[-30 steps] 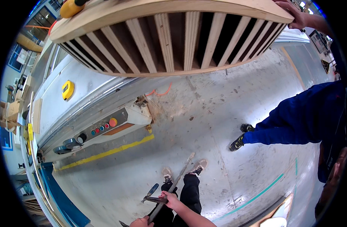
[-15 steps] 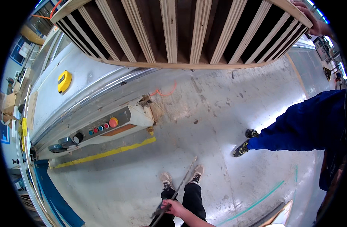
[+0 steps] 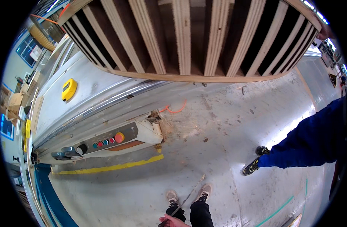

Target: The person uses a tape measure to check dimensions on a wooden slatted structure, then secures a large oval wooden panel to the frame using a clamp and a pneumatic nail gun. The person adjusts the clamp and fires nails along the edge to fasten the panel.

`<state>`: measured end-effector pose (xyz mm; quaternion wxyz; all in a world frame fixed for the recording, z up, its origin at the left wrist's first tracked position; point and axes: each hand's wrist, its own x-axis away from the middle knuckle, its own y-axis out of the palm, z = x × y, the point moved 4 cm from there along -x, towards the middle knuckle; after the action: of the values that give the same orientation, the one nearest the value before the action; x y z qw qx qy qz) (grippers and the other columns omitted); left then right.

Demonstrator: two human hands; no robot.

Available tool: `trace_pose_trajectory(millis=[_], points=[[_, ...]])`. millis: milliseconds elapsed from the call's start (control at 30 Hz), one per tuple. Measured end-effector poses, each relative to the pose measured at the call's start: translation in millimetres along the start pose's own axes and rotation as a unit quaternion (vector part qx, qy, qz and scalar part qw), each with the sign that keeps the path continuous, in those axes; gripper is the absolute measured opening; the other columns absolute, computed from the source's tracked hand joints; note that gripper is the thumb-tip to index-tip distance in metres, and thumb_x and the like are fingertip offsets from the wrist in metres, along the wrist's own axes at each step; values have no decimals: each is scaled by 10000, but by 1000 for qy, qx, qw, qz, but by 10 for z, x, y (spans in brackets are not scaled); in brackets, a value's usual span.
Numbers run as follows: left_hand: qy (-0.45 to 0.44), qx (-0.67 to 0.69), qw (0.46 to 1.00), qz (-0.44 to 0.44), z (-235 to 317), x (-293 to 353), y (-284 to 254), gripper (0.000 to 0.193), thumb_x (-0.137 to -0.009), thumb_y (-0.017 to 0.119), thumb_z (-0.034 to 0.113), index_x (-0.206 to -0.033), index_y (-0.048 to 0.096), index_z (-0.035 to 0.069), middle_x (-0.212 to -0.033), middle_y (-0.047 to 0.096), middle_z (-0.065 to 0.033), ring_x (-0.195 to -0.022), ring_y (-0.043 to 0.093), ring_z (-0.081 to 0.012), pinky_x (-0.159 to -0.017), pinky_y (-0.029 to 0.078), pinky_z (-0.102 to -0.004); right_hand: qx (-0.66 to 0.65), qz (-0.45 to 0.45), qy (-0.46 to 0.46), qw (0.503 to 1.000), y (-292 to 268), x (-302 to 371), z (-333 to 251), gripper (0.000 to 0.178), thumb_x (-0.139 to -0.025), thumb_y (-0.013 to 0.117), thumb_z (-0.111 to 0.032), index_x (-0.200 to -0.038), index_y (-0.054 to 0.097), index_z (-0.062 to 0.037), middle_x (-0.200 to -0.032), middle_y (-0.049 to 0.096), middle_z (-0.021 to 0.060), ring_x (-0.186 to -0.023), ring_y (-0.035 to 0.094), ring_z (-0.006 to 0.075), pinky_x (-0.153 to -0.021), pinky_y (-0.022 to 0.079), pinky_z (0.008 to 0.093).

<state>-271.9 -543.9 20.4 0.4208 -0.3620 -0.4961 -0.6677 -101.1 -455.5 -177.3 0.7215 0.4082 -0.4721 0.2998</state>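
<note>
My right hand (image 3: pixel 174 221) is at the lower edge, partly cut off, its fingers closed around a long thin dark stick (image 3: pixel 188 196). The stick slants up to the right past my shoes and ends in a pale tip; what kind of tool it is I cannot make out. My left hand does not show. Ahead, at the top, is a large wooden slatted unit (image 3: pixel 185 36) with pale plywood-edged slats and dark gaps. A co-worker's hand (image 3: pixel 325 31) is at its right end.
On the left, a machine's pale table (image 3: pixel 91 81) bears a yellow tape measure (image 3: pixel 69 89). Below it juts a control panel (image 3: pixel 110 140) with coloured buttons. A co-worker's blue-clothed leg (image 3: pixel 294 140) stands on the right. Yellow tape (image 3: pixel 116 167) marks the grey floor.
The whole view has shifted, so the surroundings sit lower and farther right. My right hand, still closed on the stick, is now nearer the lower edge, and its forearm has left the picture.
</note>
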Motion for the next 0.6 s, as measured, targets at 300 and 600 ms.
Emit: trace_pose_trajectory(millis=[300, 600], points=[[-17, 24, 999, 31, -91, -56, 114, 414, -990, 558, 265, -1297, 658, 4, -1283, 677, -169, -1194, 614, -265, -1064, 443, -367, -46, 25, -26, 998, -174, 11, -186, 255, -1033, 584, -354, -962, 576, -109, -827, 522, -7, -774, 512, 159, -686, 411, 346], [5, 6, 998, 60, -136, 12, 321, 409, -942, 624, 309, -1189, 685, -11, -1104, 730, -200, -1048, 683, -301, -945, 519, -408, -74, 64, -30, 995, -263, 15, -70, 300, -1064, 542, -353, -883, 535, -114, -729, 457, -14, -643, 442, 134, -571, 363, 301]])
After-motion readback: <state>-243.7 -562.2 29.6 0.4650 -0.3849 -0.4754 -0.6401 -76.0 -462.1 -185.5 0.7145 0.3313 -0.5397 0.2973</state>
